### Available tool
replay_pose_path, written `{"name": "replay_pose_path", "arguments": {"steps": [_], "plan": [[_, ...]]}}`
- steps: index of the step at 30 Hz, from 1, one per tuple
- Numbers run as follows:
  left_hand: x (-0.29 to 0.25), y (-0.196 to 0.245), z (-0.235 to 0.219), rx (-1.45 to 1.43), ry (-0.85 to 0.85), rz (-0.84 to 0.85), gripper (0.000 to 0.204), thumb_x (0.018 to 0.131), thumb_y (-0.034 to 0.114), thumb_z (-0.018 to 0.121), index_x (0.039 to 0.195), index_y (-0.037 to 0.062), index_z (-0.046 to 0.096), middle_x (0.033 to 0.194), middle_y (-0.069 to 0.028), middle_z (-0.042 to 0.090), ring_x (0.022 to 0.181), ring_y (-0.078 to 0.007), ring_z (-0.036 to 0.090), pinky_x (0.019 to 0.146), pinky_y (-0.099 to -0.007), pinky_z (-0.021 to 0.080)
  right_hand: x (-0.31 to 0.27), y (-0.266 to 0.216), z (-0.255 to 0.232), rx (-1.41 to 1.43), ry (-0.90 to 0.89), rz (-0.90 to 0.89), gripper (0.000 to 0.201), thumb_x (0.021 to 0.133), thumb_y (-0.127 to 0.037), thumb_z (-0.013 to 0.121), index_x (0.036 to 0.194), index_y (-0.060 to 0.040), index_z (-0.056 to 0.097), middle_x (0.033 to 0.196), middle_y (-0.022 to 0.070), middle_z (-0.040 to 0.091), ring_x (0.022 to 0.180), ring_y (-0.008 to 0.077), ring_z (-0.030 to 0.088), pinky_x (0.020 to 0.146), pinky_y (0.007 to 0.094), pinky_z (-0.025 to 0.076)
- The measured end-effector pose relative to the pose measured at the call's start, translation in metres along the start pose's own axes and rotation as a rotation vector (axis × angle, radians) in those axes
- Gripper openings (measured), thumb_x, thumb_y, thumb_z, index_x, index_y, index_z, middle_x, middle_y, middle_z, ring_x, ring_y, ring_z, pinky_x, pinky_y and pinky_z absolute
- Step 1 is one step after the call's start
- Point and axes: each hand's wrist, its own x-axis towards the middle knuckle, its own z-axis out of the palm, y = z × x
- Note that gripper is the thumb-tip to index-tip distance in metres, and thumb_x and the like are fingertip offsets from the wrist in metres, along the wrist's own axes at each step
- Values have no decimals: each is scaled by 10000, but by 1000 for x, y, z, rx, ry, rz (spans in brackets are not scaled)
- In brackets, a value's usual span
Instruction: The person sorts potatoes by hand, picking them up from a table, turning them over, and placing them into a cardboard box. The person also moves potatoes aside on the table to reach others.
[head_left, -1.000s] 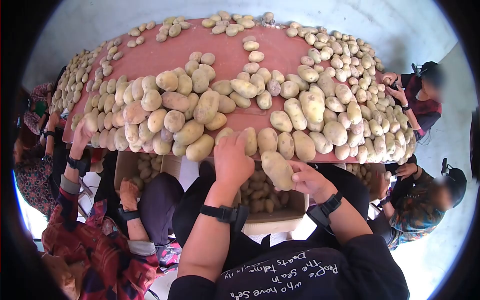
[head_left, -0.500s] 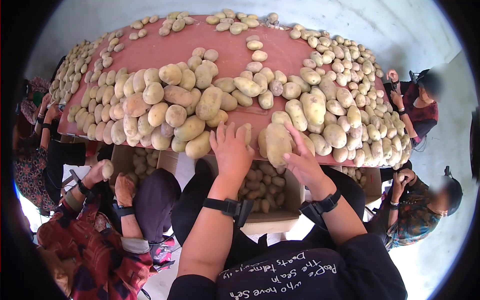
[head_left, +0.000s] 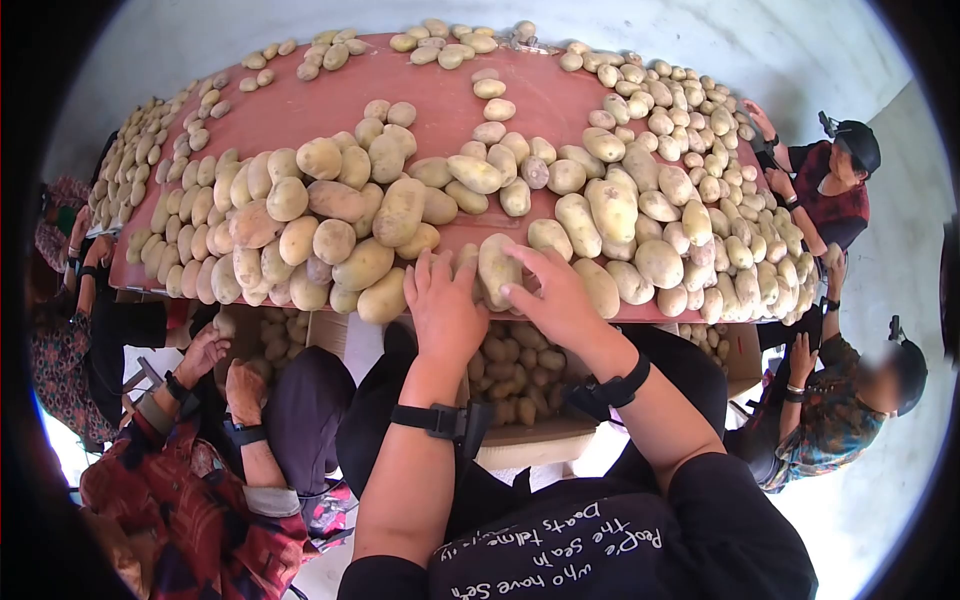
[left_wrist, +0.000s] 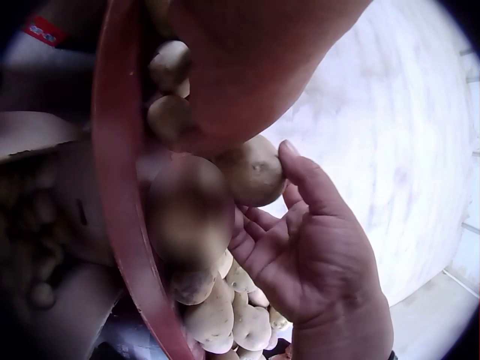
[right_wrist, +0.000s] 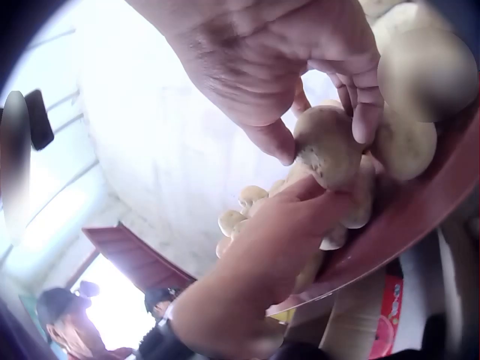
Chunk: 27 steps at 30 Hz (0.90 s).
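In the head view my right hand (head_left: 562, 292) pinches an oblong potato (head_left: 498, 270) between thumb and fingers, upright at the table's near edge. The right wrist view shows this potato (right_wrist: 328, 146) with a fingertip and the thumb on opposite sides. Just left of it, my left hand (head_left: 446, 305) lies over the near row, its fingers pointing forward and fairly straight. A smaller potato (head_left: 466, 257) shows by the left thumb, partly covered. From the left wrist, the right hand (left_wrist: 315, 255) and its potato (left_wrist: 253, 171) appear close beside the left hand (left_wrist: 255, 67).
Potatoes are piled high on the red table (head_left: 420, 80), with heaps at left (head_left: 300, 220) and right (head_left: 690, 220). Below the near edge stands a cardboard box (head_left: 530, 430) holding more potatoes. Several other people sit around the table, including one at left in a patterned red top (head_left: 200, 510).
My right hand has brought its potato forward and left from beyond the near edge, turning it upright beside the left hand. The left hand's fingers have straightened and shifted slightly left.
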Motion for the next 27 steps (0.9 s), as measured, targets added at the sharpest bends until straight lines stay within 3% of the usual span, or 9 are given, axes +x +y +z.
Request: {"name": "replay_pose_path", "arguments": {"steps": [2, 8, 11, 20, 27], "plan": [[0, -1, -1, -20, -6, -3, 593, 667, 164, 720, 1236, 117, 565, 1300, -140, 463, 1310, -350, 295, 1098, -508, 189, 2, 13, -3, -52, -4, -52, 557, 780, -122, 657, 1308, -107, 479, 1063, 137, 510, 809, 231, 535, 774, 321, 479], [0, -2, 0, -48, 15, 0, 594, 673, 152, 719, 1242, 106, 555, 1317, -156, 449, 1316, -353, 287, 1102, -506, 182, -12, 4, -4, -400, 98, -201, 733, 675, -169, 733, 1334, -87, 422, 1190, 135, 478, 1127, 329, 447, 932, 403, 390], [0, -1, 4, -42, 30, 0, 576, 682, 147, 718, 1234, 107, 555, 1321, -151, 449, 1318, -348, 289, 1101, -502, 190, -9, 11, 12, -553, 169, -174, 812, 633, -210, 762, 1344, -72, 395, 1247, 125, 466, 1232, 328, 372, 981, 449, 325], [1, 1, 2, -24, 22, -13, 524, 713, 174, 700, 1214, 109, 564, 1319, -145, 471, 1318, -346, 301, 1105, -483, 201, 0, 27, 11, -558, 157, -143, 782, 546, -335, 783, 1221, -90, 474, 1219, 114, 505, 1240, 295, 383, 973, 462, 295], [1, 0, 2, -20, 30, -11, 519, 707, 162, 702, 1205, 103, 569, 1319, -137, 474, 1314, -344, 310, 1103, -481, 208, -4, 34, -2, -421, 173, -156, 727, 582, -359, 770, 1203, -100, 495, 1224, 161, 499, 1225, 310, 402, 974, 453, 319]]}}
